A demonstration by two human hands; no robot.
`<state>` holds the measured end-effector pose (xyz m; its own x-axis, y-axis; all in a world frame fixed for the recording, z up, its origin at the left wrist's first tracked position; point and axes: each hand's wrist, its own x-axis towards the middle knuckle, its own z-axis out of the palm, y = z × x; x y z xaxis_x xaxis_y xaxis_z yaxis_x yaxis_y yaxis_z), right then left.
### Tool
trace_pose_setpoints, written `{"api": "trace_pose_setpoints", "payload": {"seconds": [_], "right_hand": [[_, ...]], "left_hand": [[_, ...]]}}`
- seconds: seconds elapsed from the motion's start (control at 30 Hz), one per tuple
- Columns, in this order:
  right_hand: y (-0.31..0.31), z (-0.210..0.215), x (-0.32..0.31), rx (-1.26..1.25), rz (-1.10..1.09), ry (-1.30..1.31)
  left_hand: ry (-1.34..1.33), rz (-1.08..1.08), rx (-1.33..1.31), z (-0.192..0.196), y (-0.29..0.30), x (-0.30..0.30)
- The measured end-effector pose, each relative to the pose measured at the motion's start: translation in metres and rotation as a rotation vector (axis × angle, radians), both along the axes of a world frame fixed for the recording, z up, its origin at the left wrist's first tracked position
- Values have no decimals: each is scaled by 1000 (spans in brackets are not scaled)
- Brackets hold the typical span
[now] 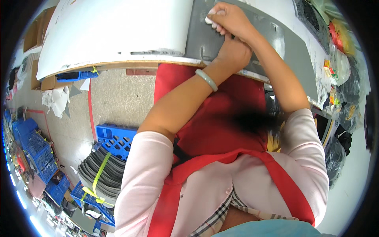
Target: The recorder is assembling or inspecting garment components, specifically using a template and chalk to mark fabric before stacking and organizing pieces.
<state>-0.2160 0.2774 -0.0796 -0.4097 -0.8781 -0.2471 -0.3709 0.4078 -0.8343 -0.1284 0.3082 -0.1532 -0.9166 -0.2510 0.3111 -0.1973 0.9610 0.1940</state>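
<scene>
My right hand is closed over a dark grey sheet on the white worktable. A small white thing shows at its curled fingertips; whether it is held or worn on a finger I cannot tell. Just nearer to me, my left hand is curled over the sheet close to the table's front edge, with a pale bangle on that wrist. Its fingers are mostly hidden, and what they grip does not show. The two hands are close together, the right wrist partly above the left hand.
A stack of grey sheets tied with a yellow-green strap stands at the lower left beside a blue plastic crate. More blue crates line the far left. Cardboard boxes stand left of the table, plastic bags to the right.
</scene>
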Motion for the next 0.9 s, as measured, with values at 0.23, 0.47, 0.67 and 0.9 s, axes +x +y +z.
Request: {"api": "trace_pose_setpoints", "payload": {"seconds": [0.23, 0.47, 0.67, 0.9], "right_hand": [[43, -7, 37, 137, 290, 154], [76, 50, 104, -198, 56, 1006], [54, 27, 83, 47, 230, 673], [72, -11, 62, -337, 403, 1186]], "left_hand": [[311, -17, 44, -13, 1, -3], [308, 41, -64, -31, 3, -22], [279, 8, -23, -29, -5, -14], [155, -29, -49, -10, -1, -2]]}}
